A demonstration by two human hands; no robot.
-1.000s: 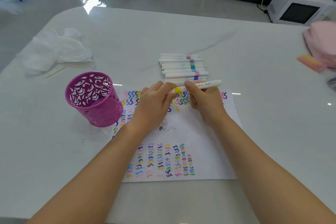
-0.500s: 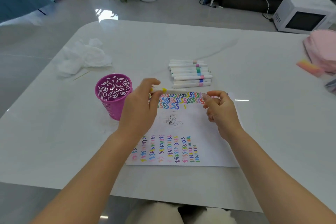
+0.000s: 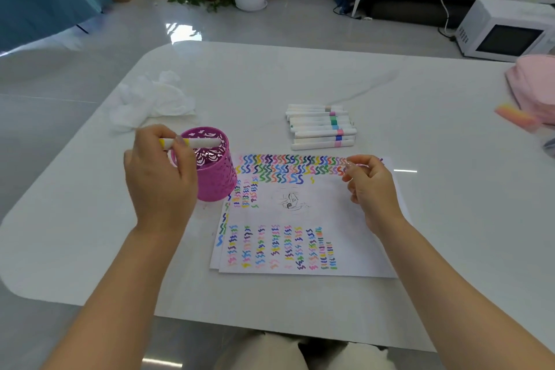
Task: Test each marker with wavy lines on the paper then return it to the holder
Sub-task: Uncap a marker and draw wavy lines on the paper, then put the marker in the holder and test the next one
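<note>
My left hand (image 3: 159,177) grips a white marker with a yellow band (image 3: 204,143) and holds it level, just above the rim of the purple cut-out holder (image 3: 216,183). The holder stands at the top left corner of the paper (image 3: 330,213), a white sheet covered in many coloured wavy lines. My right hand (image 3: 369,186) hovers over the paper's top right part, its fingers loosely curled with nothing seen in them. Several more capped markers (image 3: 321,126) lie side by side in a row on the table behind the paper.
A crumpled white tissue (image 3: 150,99) lies behind the holder on the left. At the right table edge are a pink cloth (image 3: 534,84) and a pink-yellow block (image 3: 513,112). A white microwave (image 3: 504,30) sits on the floor beyond the white table (image 3: 90,234).
Both hands held the yellow marker over the paper. The right hand let go, and the left hand carried the marker left, to just above the purple holder.
</note>
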